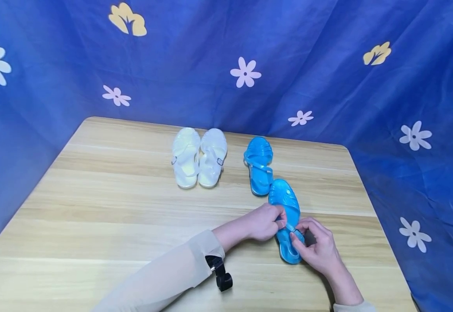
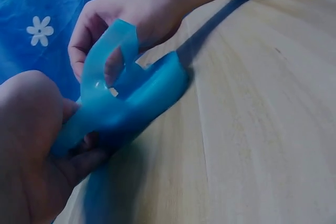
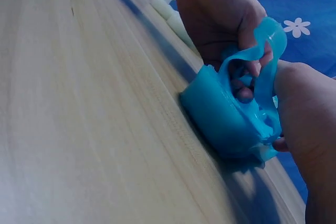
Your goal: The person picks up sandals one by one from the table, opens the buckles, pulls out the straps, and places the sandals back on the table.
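Two hands: close together at the near blue sandal (image 1: 288, 208), one on either side, both with curled fingers.
Left hand (image 1: 265, 222): fingers bent in over the sandal's strap (image 2: 97, 64), gripping it; the exact hold of each fingertip is partly hidden.
Right hand (image 1: 320, 247): thumb and fingers pinch the strap toward the heel, on the outer side.
Near blue sandal: on the table (image 1: 113, 195), right of centre, toe toward the curtain (image 1: 195, 43); its strap stands up in a loop above the heel in both wrist views.
Far blue sandal (image 1: 260, 173): farther back and slightly left, its heel at the near one's toe; whether they touch is hard to tell.
White sandals (image 1: 186, 158): a pair side by side, left of the blue ones, toes toward the curtain, buckles on the outer sides.
Left sleeve (image 1: 167, 273): pale, a black band (image 1: 222, 277) hanging at its cuff.
Curtain: blue, with white and yellow flowers, behind and beside the wooden tabletop.
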A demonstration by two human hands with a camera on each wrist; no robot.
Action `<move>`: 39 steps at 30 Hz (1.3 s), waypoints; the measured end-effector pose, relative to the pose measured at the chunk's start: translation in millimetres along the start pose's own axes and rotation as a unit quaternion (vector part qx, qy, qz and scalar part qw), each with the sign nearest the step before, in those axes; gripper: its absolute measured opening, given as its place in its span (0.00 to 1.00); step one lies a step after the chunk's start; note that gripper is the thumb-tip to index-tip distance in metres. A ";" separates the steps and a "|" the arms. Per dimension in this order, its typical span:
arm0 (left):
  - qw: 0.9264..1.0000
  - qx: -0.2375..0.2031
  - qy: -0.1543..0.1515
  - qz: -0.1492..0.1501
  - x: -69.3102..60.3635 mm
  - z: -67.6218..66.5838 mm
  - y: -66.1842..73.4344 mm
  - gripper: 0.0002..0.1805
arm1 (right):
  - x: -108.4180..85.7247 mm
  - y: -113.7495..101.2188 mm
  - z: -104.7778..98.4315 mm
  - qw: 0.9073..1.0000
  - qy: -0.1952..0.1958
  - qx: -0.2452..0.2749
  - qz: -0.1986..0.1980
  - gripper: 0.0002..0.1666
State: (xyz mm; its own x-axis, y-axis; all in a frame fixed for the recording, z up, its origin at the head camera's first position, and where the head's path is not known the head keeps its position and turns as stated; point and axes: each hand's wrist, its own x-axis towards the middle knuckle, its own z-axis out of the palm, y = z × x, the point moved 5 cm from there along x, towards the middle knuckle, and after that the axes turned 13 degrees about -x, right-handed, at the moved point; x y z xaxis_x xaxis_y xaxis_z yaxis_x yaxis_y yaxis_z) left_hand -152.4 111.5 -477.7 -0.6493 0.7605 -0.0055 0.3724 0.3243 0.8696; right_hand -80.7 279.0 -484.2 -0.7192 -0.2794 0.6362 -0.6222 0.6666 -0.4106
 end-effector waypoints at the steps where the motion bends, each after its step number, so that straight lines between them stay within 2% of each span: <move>1: 1.000 0.006 -0.004 0.009 -0.7 -0.3 1.1 0.08 | -0.1 0.3 0.2 1.000 0.001 0.001 0.000 0.21; 3: 0.998 0.041 -0.013 0.035 -2.2 -0.7 5.3 0.08 | -0.3 0.6 0.7 1.000 0.002 0.004 0.000 0.21; 5: 0.992 0.104 -0.019 0.066 -3.8 -0.2 11.3 0.11 | -0.4 0.4 1.2 1.000 0.003 0.007 -0.002 0.22; 7: 0.977 0.188 -0.019 0.098 -5.3 1.7 18.1 0.15 | -0.6 -0.1 1.6 1.000 0.006 0.007 -0.007 0.22; 10: 0.947 0.291 -0.023 0.135 -6.8 5.0 28.4 0.16 | -0.7 -0.8 1.9 1.000 0.014 0.007 -0.015 0.21; 12: 0.930 0.331 -0.030 0.157 -6.0 7.7 34.5 0.15 | -0.8 -1.2 1.5 1.000 0.018 0.005 -0.019 0.20; 14: 0.923 0.343 -0.040 0.167 -4.4 9.8 39.0 0.15 | -1.1 -1.3 1.1 1.000 0.021 0.006 -0.020 0.20; 15: 0.924 0.341 -0.046 0.165 -3.2 10.6 40.0 0.14 | -1.3 -1.5 0.7 1.000 0.022 0.006 -0.019 0.19; 17: 0.933 0.325 -0.058 0.147 -0.5 12.5 38.2 0.14 | -1.8 -1.8 0.1 1.000 0.022 0.006 -0.019 0.19; 22: 0.965 0.235 -0.076 0.089 3.8 15.0 22.5 0.14 | -1.6 -3.6 0.0 0.999 0.021 0.015 -0.022 0.20; 26: 0.983 0.148 -0.072 0.088 4.4 13.2 13.7 0.14 | -0.9 -4.5 0.9 0.999 0.024 0.021 -0.030 0.20; 32: 0.993 0.063 -0.063 0.080 1.3 10.0 4.5 0.12 | -1.0 -3.0 2.7 0.999 0.026 0.018 -0.031 0.17; 39: 0.998 0.019 -0.031 0.050 1.2 3.4 -3.8 0.14 | -8.9 3.4 -3.7 0.999 0.049 0.016 0.017 0.21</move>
State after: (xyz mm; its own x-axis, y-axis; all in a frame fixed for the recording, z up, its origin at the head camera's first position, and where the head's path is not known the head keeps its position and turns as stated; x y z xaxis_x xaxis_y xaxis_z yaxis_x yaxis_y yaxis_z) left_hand -152.3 113.1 -482.7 -0.5653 0.8234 0.0496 0.4599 0.2647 0.8476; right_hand -75.3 286.4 -488.8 -0.7071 -0.1872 0.6819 -0.6090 0.6513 -0.4527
